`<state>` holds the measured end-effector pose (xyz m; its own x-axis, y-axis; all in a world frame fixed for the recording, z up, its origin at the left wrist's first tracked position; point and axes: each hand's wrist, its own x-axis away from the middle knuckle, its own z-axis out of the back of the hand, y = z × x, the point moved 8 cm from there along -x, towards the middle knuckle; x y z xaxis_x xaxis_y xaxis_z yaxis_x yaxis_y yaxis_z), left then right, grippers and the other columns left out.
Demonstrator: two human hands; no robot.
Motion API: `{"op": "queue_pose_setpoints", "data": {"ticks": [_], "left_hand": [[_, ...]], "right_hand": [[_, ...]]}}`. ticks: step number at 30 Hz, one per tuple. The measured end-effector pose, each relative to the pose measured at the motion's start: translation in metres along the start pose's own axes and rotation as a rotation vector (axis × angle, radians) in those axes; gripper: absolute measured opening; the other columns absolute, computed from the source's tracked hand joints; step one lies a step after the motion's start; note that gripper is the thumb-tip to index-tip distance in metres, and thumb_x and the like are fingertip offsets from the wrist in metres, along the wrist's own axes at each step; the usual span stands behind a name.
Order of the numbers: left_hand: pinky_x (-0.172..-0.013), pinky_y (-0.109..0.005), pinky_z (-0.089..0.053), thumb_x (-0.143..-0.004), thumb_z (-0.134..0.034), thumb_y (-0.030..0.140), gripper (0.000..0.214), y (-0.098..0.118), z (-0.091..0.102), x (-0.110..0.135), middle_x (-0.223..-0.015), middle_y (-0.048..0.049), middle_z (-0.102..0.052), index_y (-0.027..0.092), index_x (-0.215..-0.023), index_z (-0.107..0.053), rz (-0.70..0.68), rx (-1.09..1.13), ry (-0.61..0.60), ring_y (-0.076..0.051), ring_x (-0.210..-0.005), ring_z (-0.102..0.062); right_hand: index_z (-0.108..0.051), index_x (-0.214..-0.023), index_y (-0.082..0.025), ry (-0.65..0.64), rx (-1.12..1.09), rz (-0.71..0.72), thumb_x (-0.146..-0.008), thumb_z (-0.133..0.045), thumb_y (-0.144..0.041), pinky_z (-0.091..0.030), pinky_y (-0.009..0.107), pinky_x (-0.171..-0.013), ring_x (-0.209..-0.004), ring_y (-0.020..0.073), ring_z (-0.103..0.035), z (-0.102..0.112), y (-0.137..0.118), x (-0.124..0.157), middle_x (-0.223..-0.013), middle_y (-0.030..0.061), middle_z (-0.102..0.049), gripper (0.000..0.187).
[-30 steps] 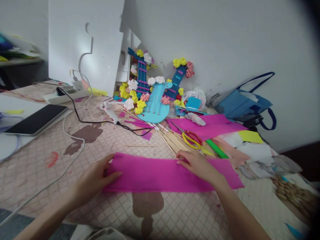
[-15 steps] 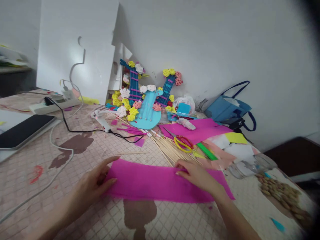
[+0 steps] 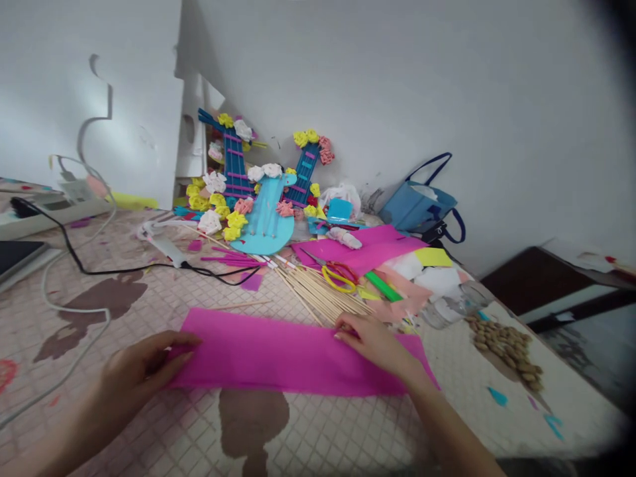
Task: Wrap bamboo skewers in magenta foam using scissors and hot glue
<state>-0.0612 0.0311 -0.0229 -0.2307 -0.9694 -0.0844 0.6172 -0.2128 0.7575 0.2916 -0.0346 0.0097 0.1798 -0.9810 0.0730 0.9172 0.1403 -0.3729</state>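
A long strip of magenta crepe paper (image 3: 268,358) lies across the table in front of me. My left hand (image 3: 134,371) is at its left end, thumb and fingers closed on the paper's edge. Toward the right part of the strip, my right hand (image 3: 370,344) pinches at the upper edge, thumb on the paper's face. Just beyond it a bundle of thin wooden sticks (image 3: 318,291) fans out, with one loose stick (image 3: 238,305) behind the strip. Scissors with yellow and red handles (image 3: 340,275) rest on the bundle's far side.
Behind stand guitar-shaped crafts (image 3: 271,218) with paper flowers. More magenta paper (image 3: 372,242), a green roll (image 3: 383,286), a clear jar (image 3: 442,311) and nuts (image 3: 507,348) lie to the right. A white lamp (image 3: 163,245) and cables are at left; a blue bag (image 3: 417,205) leans behind.
The view has turned to the right, so most things sit further left. My left hand has moved down along the strip's left end, uncovering its upper corner. My right hand stays on the upper edge.
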Motion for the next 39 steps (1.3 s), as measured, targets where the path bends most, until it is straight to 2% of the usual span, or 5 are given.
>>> {"op": "queue_pose_setpoints", "data": {"ticks": [11,17,27,32,39], "left_hand": [[-0.075,-0.029,-0.051,-0.071,-0.062,0.043,0.027,-0.024,0.023,-0.008,-0.091,0.0005,-0.074,0.027,-0.091,-0.069,-0.015,0.027,0.083,-0.024,-0.085,-0.067],[-0.056,-0.028,-0.051,-0.071,-0.056,0.054,0.039,-0.027,0.025,-0.007,-0.077,-0.0032,-0.073,0.021,-0.087,-0.068,-0.004,-0.054,0.107,-0.021,-0.062,-0.065],[-0.063,-0.026,-0.048,-0.087,-0.05,0.038,0.028,0.01,0.045,0.009,-0.097,-0.005,-0.062,0.02,-0.109,-0.057,-0.251,-0.471,0.358,-0.016,-0.066,-0.06],[-0.051,-0.022,-0.049,-0.09,-0.044,0.041,0.027,0.043,0.024,0.015,-0.078,-0.0027,-0.067,0.021,-0.093,-0.062,-0.383,-0.26,0.337,-0.014,-0.056,-0.062],[-0.063,-0.026,-0.053,-0.089,-0.048,0.03,0.02,0.041,-0.015,0.005,-0.083,-0.0037,-0.071,0.021,-0.095,-0.065,-0.352,-0.157,0.051,-0.017,-0.07,-0.067]], "right_hand": [[-0.059,-0.086,-0.019,0.094,0.059,-0.004,-0.091,-0.05,-0.019,-0.041,0.028,-0.072,-0.084,0.0181,-0.06,0.004,0.004,-0.006,-0.089,0.0034,-0.068,0.01],[-0.06,-0.085,-0.021,0.112,0.093,0.007,-0.09,-0.048,-0.015,-0.04,0.027,-0.069,-0.077,0.0167,-0.061,0.009,0.008,-0.012,-0.085,0.0009,-0.069,0.014],[-0.06,-0.09,-0.022,0.25,0.092,0.021,-0.089,-0.05,-0.025,-0.043,0.031,-0.071,-0.081,0.0201,-0.061,0.034,0.027,-0.038,-0.088,0.0039,-0.068,0.011],[-0.058,-0.093,-0.019,0.327,0.047,-0.002,-0.088,-0.05,-0.028,-0.045,0.034,-0.075,-0.085,0.0215,-0.061,0.058,0.061,-0.07,-0.095,0.0082,-0.065,0.012],[-0.056,-0.094,-0.019,0.187,-0.011,0.033,-0.08,-0.062,-0.034,-0.043,0.027,-0.06,-0.068,0.0175,-0.06,0.042,0.091,-0.114,-0.08,0.0028,-0.065,0.022]]}}
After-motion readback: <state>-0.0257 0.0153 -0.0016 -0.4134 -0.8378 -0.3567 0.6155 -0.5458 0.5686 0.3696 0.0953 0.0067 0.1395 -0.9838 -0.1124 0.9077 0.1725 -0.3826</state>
